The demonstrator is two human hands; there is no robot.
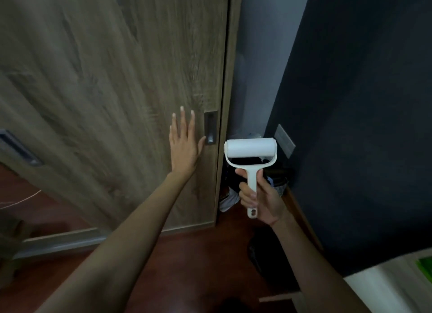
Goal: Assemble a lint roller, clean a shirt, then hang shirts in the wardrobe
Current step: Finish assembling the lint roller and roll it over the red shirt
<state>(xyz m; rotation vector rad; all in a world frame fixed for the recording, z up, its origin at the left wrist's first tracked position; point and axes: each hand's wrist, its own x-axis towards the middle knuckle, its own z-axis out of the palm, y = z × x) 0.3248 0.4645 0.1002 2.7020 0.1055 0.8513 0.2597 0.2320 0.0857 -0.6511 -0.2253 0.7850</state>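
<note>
Head view, looking down at two bare arms reaching toward a wooden wardrobe door [112,83]. The left hand [184,146] is spread flat, fingers released and splayed, palm against the door just beside a dark recessed handle [210,128] near the door's right edge; it grips nothing. The right hand [259,196] is clenched around the stem of a white lint roller [251,153], held upright in the air in front of the narrow gap at the door's right edge, with its roll at the top. The roller looks fully put together, roll seated in its frame, so the assembly step appears done. The door seems almost shut, or only slightly slid; through the gap, low down, a dark heap of what may be clothes [254,172] shows, too dim to identify. No shirt is clearly visible, and no hanger, so whether the cleaning has happened cannot be told. Judging by the hand on the door, opening the wardrobe seems to be the step in hand, with hanging the shirts left to do. A dark wall [362,125] stands to the right, with reddish floor [187,266] below.
</note>
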